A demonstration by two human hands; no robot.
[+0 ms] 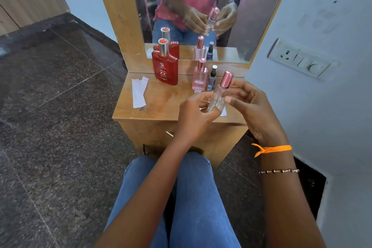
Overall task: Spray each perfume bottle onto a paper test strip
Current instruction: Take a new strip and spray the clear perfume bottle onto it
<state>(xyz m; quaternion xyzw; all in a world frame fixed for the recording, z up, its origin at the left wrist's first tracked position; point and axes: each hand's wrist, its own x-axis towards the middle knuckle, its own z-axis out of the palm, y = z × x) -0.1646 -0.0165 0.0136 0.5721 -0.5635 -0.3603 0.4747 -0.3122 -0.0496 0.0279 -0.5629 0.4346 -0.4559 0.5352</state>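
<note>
The right hand (248, 98) pinches the slim clear glass bottle with a pink metallic cap (220, 91) at mid-body, while the left hand (196, 111) grips its base, holding it tilted above the front of the wooden bench (161, 104); probably steadying it so the cap can come off. Behind stand a pale pink square bottle (199, 77), a small dark vial (211, 79) and a red flat bottle (165, 66). White paper strips (138, 92) lie well apart at the left, ready for spraying.
</note>
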